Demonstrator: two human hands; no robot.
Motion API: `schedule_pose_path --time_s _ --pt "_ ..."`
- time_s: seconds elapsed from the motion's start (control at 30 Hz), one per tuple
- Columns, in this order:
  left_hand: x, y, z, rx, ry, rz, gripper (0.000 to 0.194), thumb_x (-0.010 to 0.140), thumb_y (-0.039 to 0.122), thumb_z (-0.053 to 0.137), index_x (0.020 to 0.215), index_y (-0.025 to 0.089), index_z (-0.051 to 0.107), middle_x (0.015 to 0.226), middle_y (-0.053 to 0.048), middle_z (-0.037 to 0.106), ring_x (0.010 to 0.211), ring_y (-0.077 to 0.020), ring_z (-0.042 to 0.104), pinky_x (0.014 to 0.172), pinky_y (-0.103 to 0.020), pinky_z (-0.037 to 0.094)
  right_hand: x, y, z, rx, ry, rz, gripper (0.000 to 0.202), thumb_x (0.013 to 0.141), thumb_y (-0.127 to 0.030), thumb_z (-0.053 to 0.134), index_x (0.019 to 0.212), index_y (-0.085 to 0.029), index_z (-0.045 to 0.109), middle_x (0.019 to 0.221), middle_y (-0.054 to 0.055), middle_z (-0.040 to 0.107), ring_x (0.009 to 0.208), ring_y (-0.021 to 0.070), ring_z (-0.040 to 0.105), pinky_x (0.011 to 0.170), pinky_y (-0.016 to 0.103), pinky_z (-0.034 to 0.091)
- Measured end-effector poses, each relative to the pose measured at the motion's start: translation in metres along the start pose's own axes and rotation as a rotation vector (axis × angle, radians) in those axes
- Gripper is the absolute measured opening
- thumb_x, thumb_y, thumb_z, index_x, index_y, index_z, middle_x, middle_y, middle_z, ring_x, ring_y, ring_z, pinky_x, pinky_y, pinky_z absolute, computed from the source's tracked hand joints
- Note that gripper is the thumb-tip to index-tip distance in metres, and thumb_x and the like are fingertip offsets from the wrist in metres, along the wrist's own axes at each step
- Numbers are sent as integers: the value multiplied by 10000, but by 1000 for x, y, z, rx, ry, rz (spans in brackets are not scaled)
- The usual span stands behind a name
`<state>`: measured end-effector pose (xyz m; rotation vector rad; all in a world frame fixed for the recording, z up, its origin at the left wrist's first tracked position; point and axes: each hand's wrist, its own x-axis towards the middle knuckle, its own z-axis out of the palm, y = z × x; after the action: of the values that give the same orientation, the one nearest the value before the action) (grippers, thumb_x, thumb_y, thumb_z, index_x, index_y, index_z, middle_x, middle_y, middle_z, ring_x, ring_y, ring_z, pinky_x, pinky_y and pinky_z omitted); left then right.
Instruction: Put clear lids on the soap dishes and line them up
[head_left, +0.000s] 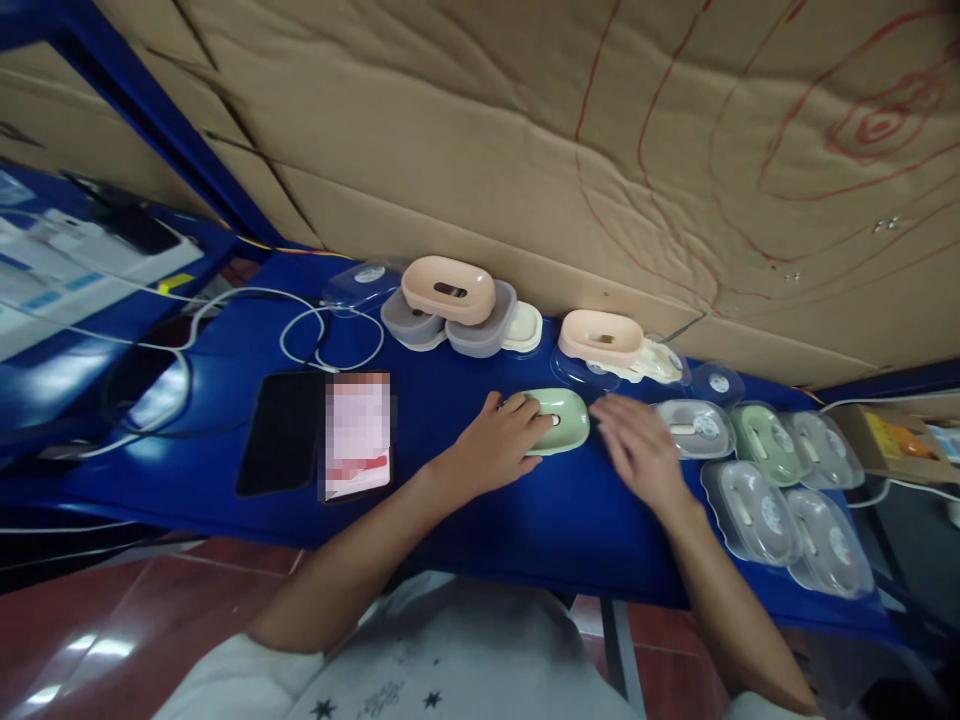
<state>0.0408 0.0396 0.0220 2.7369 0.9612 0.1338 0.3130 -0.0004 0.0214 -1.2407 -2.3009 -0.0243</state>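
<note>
A cardboard sheet (450, 150) backs the blue table (465, 530). Your left hand (499, 440) grasps the left end of the green dish (573, 424), mid-table between your hands; your right hand (641, 455) is released, fingers loosely extended just beside the dish's right end. A small white piece (556, 420) shows by your left fingertips.

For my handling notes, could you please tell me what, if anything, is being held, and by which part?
The left hand holds the green dish by its left end; the right hand, near its other end, appears empty.
</note>
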Motion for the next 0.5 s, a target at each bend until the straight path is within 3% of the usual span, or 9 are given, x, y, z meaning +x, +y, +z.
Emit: schedule_pose_path --time_s 0.07,0.13,0.2,0.3,0.37,0.5 --pt "2 -1 0 -13 9 7 342 993 316 715 1294 198 604 1317 -127 627 1269 -323 557 994 -470 425 15 17 -22 -87 92 205 387 1085 -262 473 1422 -258 664 1360 103 745 1321 278 673 1167 509 519" --pt "3 -2 0 -13 31 19 295 1015 275 670 1292 191 614 1336 -134 619 1296 -322 557 1030 -485 428 30 39 -42 -206 43 400 434 1092 -334 407 1429 -238 662 1396 131 722 1332 324 660 1155 546 512" --pt "5 -4 0 -12 59 30 255 1019 238 645 1268 182 627 1332 -136 620 1309 -315 557 1064 -490 427 42 65 -53 -321 -151 550 482 1069 -376 405 1459 -222 642 1424 155 703 1324 375 659 1133 601 507" --pt "5 -6 1 -20 81 40 236 1004 225 659 1235 181 635 1326 -131 621 1320 -302 553 1086 -475 431 52 101 -53 -378 -452 710 551 1000 -405 512 1510 -215 597 1458 179 682 1311 423 664 1104 655 506" --pt "6 -7 1 -18 75 42 220 1004 238 662 1216 185 633 1332 -129 619 1322 -297 551 1085 -464 435 54 118 -45 -347 -511 743 629 972 -412 564 1566 -207 534 1533 193 622 1368 432 628 1123 661 495" --pt "5 -6 0 8 59 42 222 1011 240 648 1226 191 616 1346 -133 609 1326 -297 545 1077 -462 439 51 131 -28 -219 -462 615 787 960 -446 617 1672 -234 359 1698 168 435 1545 395 459 1215 649 421"
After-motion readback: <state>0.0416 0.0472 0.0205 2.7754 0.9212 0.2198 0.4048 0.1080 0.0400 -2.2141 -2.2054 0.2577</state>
